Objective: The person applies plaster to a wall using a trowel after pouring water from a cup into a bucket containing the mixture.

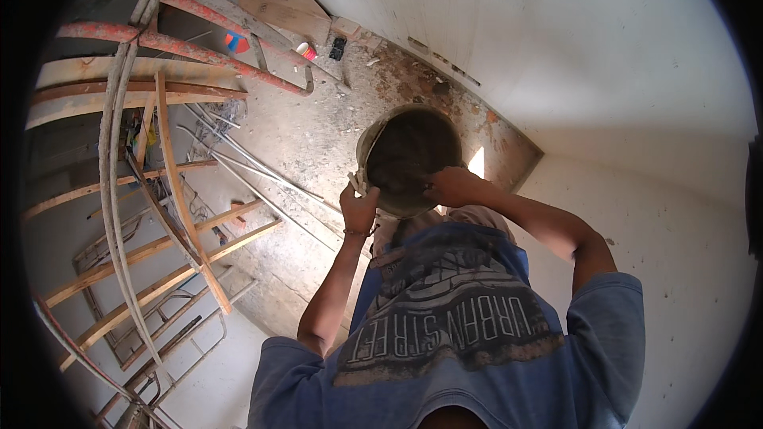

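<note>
one round dull-grey bucket (366, 140), dark mix (404, 147) inside: our l. hand (359, 208) pinches rim, r. hand (455, 187) fingers can't tell; prob. mid-job, mix left.

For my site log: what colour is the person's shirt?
Blue shirt, dark print; best seen in head view.

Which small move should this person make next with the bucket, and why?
Perhaps steady the bucket on its left side with the left grip before the right grip reaches deeper. The left grip is at that side, while the right one is over the opening's near right part; the inside is too dark to tell how full it is.
</note>
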`<state>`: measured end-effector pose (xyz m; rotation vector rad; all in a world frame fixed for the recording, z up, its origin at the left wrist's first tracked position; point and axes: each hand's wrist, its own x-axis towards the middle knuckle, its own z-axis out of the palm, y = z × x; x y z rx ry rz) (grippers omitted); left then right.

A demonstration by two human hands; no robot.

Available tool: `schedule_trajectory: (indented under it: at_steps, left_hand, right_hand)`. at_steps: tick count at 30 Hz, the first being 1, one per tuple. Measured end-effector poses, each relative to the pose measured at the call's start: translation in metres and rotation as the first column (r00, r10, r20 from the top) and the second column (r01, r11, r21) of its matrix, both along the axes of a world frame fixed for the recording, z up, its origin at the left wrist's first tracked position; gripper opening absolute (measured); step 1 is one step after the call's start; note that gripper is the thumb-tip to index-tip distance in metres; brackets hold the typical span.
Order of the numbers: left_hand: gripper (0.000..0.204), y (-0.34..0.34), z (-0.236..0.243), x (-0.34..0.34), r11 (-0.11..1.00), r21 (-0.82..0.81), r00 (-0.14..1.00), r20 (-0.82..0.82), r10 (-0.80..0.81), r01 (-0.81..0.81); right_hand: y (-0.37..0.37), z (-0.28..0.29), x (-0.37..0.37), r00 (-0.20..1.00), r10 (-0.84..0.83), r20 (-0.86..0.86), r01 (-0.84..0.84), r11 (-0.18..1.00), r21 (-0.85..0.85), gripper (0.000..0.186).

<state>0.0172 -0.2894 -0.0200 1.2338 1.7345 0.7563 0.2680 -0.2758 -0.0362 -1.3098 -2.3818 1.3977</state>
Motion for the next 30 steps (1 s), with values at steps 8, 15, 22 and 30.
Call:
schedule_trajectory:
  at_steps: [8, 15, 22, 30]
  left_hand:
    - [0.021, 0.002, 0.004, -0.015, 0.961, -0.156, 0.905, 0.330, 0.270, -0.230]
    - [0.032, -0.020, -0.024, -0.027, 0.894, -0.133, 0.791, 0.422, 0.442, -0.428]
    - [0.030, -0.046, -0.052, -0.041, 0.852, -0.181, 0.796, 0.306, 0.523, -0.491]
    - [0.035, -0.073, -0.067, -0.036, 0.845, -0.176, 0.804, 0.260, 0.534, -0.504]
  right_hand:
    - [0.018, 0.084, 0.046, 0.977, -0.213, 0.005, 0.196, 0.885, -0.422, 0.054]
    - [0.073, 0.185, 0.075, 0.991, -0.080, -0.112, 0.028, 0.914, -0.405, 0.044]
    - [0.148, 0.234, 0.122, 0.955, -0.185, -0.233, 0.001, 0.785, -0.619, 0.033]
    - [0.047, 0.233, 0.245, 0.528, -0.798, -0.289, 0.539, 0.579, -0.612, 0.046]
